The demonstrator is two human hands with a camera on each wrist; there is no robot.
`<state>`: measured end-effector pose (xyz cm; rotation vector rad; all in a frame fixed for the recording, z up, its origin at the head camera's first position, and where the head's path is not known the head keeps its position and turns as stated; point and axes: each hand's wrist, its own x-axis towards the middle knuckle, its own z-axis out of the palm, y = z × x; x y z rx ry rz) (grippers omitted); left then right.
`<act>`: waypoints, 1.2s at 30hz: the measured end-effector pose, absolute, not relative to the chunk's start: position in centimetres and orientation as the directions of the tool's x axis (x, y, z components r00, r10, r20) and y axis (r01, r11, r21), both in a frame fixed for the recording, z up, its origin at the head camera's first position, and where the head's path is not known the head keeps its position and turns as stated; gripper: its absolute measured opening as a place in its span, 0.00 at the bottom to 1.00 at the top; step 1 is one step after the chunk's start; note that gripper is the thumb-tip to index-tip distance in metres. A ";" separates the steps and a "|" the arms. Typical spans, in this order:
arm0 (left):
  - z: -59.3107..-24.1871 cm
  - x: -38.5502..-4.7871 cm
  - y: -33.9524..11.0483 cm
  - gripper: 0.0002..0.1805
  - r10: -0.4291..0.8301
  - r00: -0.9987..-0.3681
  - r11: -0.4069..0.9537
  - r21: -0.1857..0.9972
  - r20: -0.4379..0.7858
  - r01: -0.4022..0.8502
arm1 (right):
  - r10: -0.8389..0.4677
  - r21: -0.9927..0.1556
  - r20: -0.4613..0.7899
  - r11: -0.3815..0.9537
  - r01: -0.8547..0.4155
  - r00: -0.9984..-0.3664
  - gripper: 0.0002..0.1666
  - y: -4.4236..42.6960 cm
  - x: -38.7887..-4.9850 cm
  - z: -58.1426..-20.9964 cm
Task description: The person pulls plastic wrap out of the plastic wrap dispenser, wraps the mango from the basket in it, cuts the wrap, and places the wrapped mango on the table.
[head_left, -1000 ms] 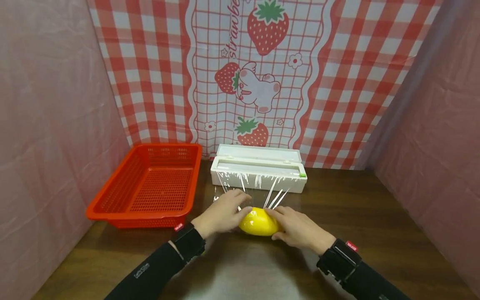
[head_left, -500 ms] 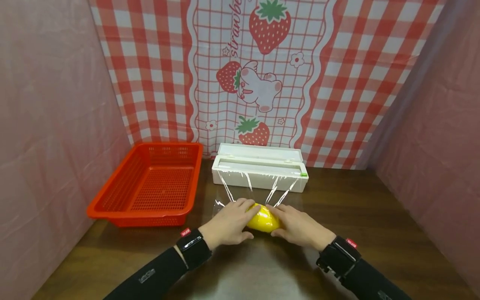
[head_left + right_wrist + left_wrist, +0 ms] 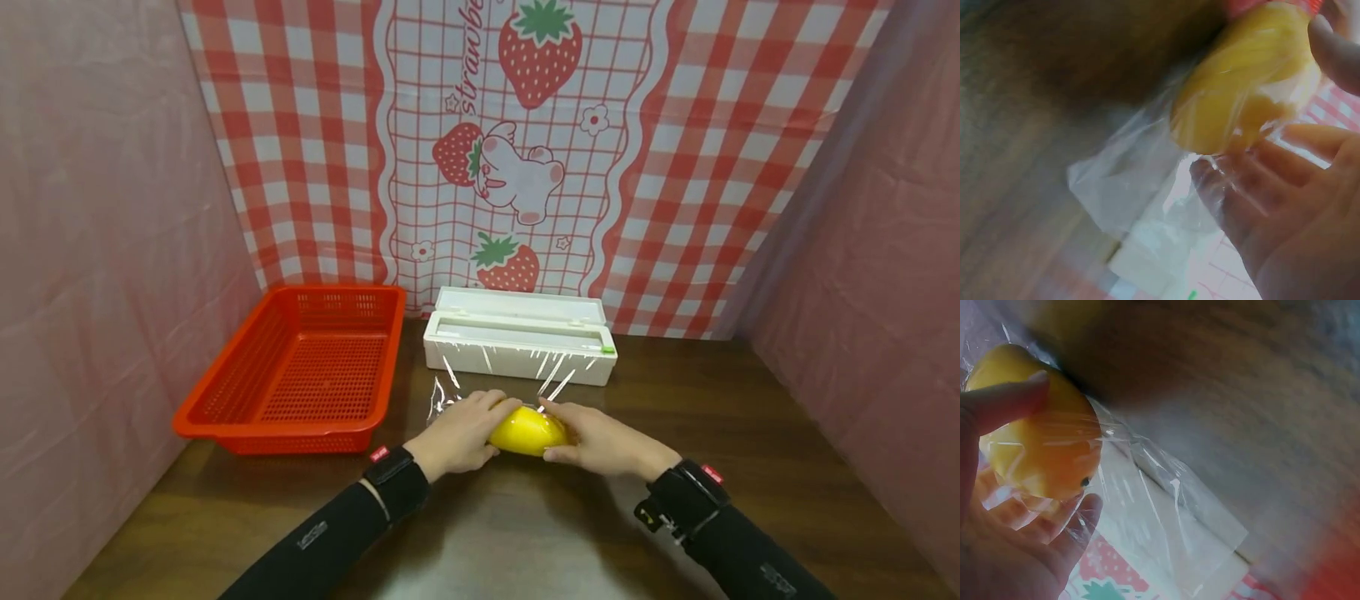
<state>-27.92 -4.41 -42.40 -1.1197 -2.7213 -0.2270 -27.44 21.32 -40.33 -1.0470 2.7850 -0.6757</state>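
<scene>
A yellow, mango-like fruit (image 3: 528, 432) lies between the two hands, with clear film (image 3: 1154, 487) over it that stretches back to a long white box (image 3: 517, 362) with its lid up. My left hand (image 3: 463, 429) grips the fruit's left end, its thumb across the film-covered skin in the left wrist view. On the other end my right hand (image 3: 609, 440) holds the fruit, thumb on the near side and fingers behind. In the right wrist view, film (image 3: 1122, 169) spreads from the fruit (image 3: 1247, 81) beside the fingers.
An empty red plastic basket (image 3: 282, 430) stands at the left, near the box. Behind the brown table (image 3: 735, 467) hangs a red-and-white checked strawberry cloth (image 3: 690, 167). Pink curtains (image 3: 112, 250) flank both sides.
The fruit has shifted slightly right and back from its place a second ago. My left hand has moved right with it; the film's creases run differently.
</scene>
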 end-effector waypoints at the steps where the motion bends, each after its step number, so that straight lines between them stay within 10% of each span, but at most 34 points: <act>1: -42.4 -28.0 -4.4 0.41 0.675 -0.701 0.705 0.079 0.231 0.705 | -0.641 -0.430 0.091 0.665 -0.611 -0.762 0.47 21.3 -27.4 -40.2; 13: -41.9 -29.4 -4.2 0.41 0.632 -0.757 0.699 0.302 0.166 0.649 | -0.654 -0.093 0.297 0.706 -0.702 -0.696 0.41 20.1 -27.2 -40.5; 28: -41.6 -31.3 -4.4 0.41 0.563 -0.825 0.641 0.598 0.059 0.480 | -0.489 -0.337 0.124 0.798 -0.500 -0.864 0.38 19.7 -29.7 -41.1; 36: -41.6 -32.5 -5.1 0.31 0.533 -0.846 0.587 0.716 0.009 0.378 | -0.504 -0.348 0.167 0.774 -0.529 -0.847 0.32 20.0 -30.9 -40.9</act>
